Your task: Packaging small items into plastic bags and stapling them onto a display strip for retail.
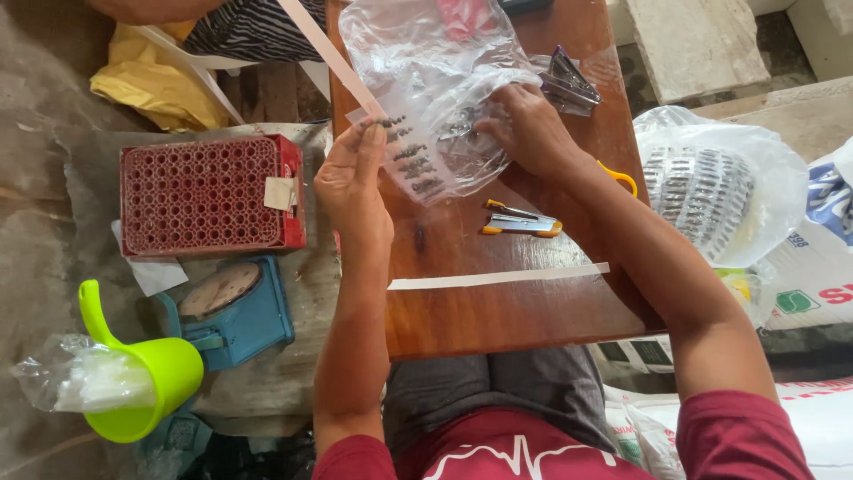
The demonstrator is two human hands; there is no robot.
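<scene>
We record both hands at work over the wooden bench (498,311).

L hand (351,182): raised, palm toward the camera, fingers (369,142) closed in a pinch on a white paper strip (333,58) w/ the near edge of the clear plastic bag (426,89). The strip's long axis runs diagonally, up and away to the left from the fingertips, past the bench's far edge. Small dark pieces (413,164) sit in short rows inside the bag, immediately right of the L fingertips, roughly level w/ them.

R hand (529,129): palm down on the bag, fingers curled and partly hidden by the plastic; we cannot tell what, if anything, they grip. The dark rows lie just left of the R fingertips, i.e. between the two hands. L hand is about as near to them as R.

Nearby items:
- yellow-and-grey stapler (522,222), just below the R wrist, apart from it.
- second paper strip (498,277) flat on the bench, long axis left-right, nearer the body than both hands.
- red perforated box (209,196), left of the L hand, off the bench.
- blue scale (231,311) and green jug (147,378), lower left.
</scene>
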